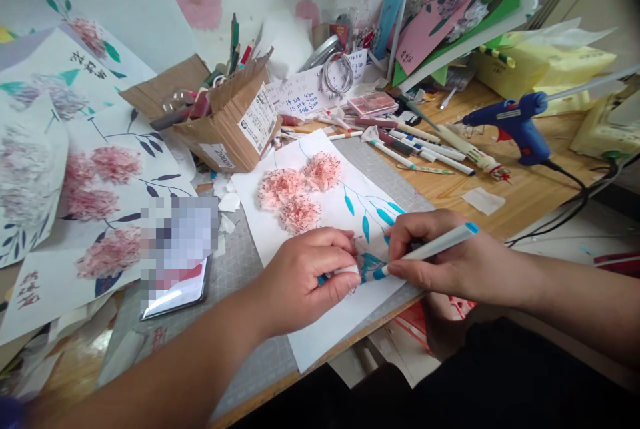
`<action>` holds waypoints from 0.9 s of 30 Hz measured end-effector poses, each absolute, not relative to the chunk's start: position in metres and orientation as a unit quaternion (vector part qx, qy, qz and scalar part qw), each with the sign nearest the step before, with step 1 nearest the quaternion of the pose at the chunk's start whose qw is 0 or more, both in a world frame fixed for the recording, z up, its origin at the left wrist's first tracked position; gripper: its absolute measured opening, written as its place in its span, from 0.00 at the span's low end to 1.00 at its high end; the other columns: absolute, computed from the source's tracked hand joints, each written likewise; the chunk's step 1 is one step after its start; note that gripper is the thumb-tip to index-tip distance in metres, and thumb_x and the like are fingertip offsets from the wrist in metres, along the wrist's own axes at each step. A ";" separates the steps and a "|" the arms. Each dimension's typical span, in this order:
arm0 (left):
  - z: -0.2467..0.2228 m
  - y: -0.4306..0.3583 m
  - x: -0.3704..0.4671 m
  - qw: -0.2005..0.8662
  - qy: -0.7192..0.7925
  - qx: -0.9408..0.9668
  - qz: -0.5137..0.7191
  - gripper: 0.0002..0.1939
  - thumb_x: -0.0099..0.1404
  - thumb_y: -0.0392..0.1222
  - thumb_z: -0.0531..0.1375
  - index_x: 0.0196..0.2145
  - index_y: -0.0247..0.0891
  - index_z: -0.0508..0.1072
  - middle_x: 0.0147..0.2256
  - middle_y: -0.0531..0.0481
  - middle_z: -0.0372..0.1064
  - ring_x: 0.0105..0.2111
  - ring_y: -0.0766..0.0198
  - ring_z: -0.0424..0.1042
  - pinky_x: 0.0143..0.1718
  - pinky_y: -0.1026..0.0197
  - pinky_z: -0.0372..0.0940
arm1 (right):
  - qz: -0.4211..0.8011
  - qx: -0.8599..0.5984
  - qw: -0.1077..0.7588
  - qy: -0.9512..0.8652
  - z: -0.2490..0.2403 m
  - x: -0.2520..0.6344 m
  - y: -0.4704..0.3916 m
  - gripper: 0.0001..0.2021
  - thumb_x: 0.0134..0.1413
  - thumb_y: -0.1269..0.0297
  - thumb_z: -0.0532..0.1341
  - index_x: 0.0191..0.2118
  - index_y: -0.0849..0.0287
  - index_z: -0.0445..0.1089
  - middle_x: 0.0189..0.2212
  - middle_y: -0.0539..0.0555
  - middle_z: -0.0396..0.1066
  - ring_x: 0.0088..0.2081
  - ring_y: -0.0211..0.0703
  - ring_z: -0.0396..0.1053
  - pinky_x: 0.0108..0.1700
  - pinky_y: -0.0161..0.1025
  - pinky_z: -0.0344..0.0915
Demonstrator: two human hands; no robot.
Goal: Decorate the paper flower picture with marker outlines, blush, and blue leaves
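A white sheet (320, 329) lies on the grey cutting mat, bearing pink ruffled paper flowers (281, 189) and blue painted leaves (366, 229). Over its lower right part, my right hand (435, 259) grips a white marker (440, 242) with a blue end, tilted up to the right. My left hand (315, 269) pinches a white pen cap (347, 269) between thumb and fingers, close to the marker's blue tip end. The two hands are a small gap apart.
A phone (177, 259) lies left on the cutting mat (250, 362). Behind stand a cardboard box (233, 119) of tools and scattered markers (425, 149). A blue glue gun (520, 122) with a cable is at the right. Finished flower sheets (165, 179) cover the left side.
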State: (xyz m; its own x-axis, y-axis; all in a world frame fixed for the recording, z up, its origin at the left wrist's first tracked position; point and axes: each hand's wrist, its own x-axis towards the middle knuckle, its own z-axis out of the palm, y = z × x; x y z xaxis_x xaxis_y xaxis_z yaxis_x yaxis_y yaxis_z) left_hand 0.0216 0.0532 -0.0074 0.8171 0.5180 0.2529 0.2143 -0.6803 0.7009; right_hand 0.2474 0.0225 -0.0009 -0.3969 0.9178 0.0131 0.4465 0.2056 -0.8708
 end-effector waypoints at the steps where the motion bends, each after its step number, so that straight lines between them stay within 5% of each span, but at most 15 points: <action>1: -0.008 0.053 0.021 0.343 0.206 0.889 0.222 0.09 0.65 0.34 0.55 0.32 0.33 0.75 0.35 0.45 0.68 0.40 0.62 0.69 0.52 0.56 0.62 | 0.415 -0.476 0.282 -0.722 -0.001 0.248 0.023 0.05 0.48 0.66 0.62 0.25 0.60 0.67 0.20 0.48 0.67 0.22 0.32 0.62 0.22 0.29 0.58; 27: -0.008 0.056 0.021 0.340 0.207 0.889 0.226 0.09 0.65 0.34 0.55 0.32 0.32 0.76 0.35 0.44 0.69 0.42 0.61 0.70 0.53 0.56 0.62 | 0.412 -0.479 0.288 -0.719 -0.002 0.249 0.022 0.06 0.49 0.65 0.61 0.25 0.60 0.66 0.21 0.48 0.66 0.23 0.33 0.62 0.23 0.30 0.58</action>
State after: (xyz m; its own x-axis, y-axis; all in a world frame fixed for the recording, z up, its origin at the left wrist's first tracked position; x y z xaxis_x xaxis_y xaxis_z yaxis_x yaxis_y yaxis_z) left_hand 0.0215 0.0557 -0.0079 0.8125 0.5213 0.2610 0.2139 -0.6831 0.6983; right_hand 0.2494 0.0220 -0.0025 -0.3752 0.9267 0.0204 0.4510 0.2018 -0.8694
